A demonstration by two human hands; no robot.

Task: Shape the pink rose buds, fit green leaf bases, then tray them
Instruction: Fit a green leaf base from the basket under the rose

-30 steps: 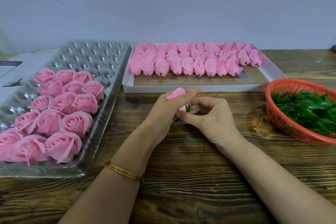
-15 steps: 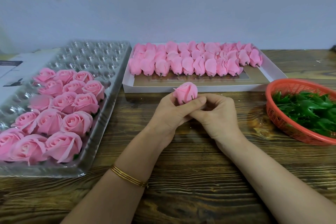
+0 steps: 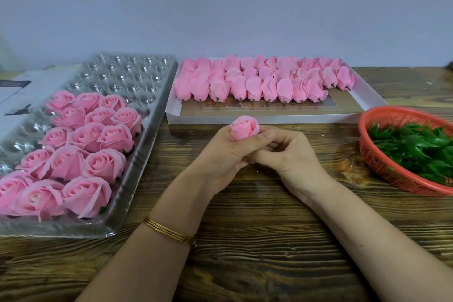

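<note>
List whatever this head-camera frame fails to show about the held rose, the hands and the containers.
- Head view: underside of the rose is covered by the left hand, so a leaf base cannot be confirmed.
- Head view: fingertips of the right hand tuck behind the left hand; what they pinch is hidden.
- Head view: the basket of leaves is cut by the right edge.
- Head view: the tray runs off the left edge.

I work on a dark, heavily grained wooden table (image 3: 245, 260) that runs back to a plain pale wall (image 3: 220, 7). At the far left lies a flat white carton (image 3: 14, 98) with dark print. I wear thin gold bangles (image 3: 169, 231).
</note>
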